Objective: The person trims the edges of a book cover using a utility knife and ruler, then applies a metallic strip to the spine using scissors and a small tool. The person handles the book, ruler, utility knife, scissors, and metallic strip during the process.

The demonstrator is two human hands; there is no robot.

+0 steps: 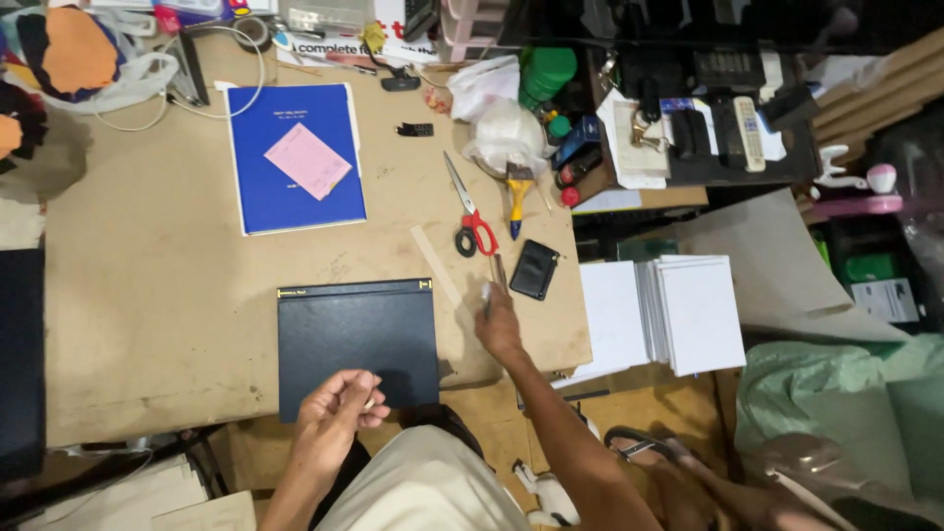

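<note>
Head view, looking straight down: the left hand (332,411) is curled narrow, thumb and fingertips pinched on something small and pale that I cannot make out, and it hovers over the near edge of the dark book cover (356,344) lying flat on the desk (147,295). The right hand (499,323) reaches out just past the cover's right edge, fingers closed around a thin, stick-like tool (499,272) whose tip points up toward the red-handled scissors (470,221); what kind of tool it is stays unclear. The cover sits directly between the two hands, its near edge under the left one and its right side just beside the right wrist, with the gold-trimmed far edge away from the person. Its near part seems to overhang the desk front, so a push from the left hand could, I judge, tip or slide it off toward the lap. The right forearm crossing the corner could drag the cover askew. A pale strip (433,261) and a small black pouch (535,269) lie near the right hand and could be knocked by the tool. A blue book (285,192) with a pink slip (308,160) lies well apart, farther up the desk.
</note>
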